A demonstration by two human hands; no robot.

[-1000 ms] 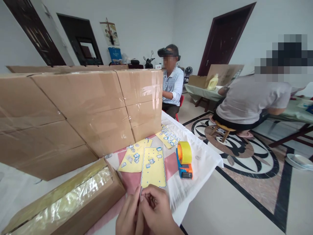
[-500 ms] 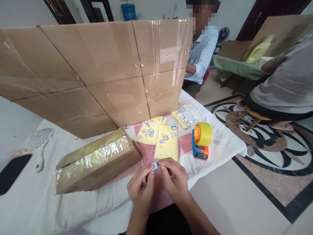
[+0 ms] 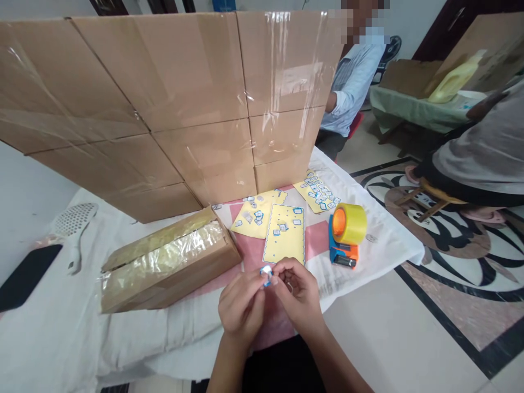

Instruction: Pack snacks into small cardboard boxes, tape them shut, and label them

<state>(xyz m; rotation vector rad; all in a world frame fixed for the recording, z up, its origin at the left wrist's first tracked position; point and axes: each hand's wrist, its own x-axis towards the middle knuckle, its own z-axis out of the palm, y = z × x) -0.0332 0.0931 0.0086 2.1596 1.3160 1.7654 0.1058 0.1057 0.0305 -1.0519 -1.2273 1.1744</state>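
A small white paper cutout with a blue edge (image 3: pixel 266 271) is held up in front of me near the table's edge. My left hand (image 3: pixel 241 305) pinches it between thumb and fingertips. My right hand (image 3: pixel 301 297) is closed at its right side, thumb and forefinger gripping its edge. The piece looks bent, and the fingers partly hide it. Just beyond them lies a yellow scallop-edged sheet (image 3: pixel 282 248) with several small cutouts on it. Two more yellow sheets, one partly under it (image 3: pixel 249 226) and one farther back (image 3: pixel 309 199), bear similar pieces.
A yellow roll of tape on a blue and orange dispenser (image 3: pixel 355 224) stands to the right. At left lie a long cardboard box (image 3: pixel 176 278), a white slotted ladle (image 3: pixel 76 232) and a dark flat object (image 3: pixel 28 275). Stacked taped cartons (image 3: pixel 196 87) rise behind. Two people sit beyond.
The cutout has turned and bent between my fingers, and my right fingertips have come over its edge. The whole view has shifted a little downward and left.
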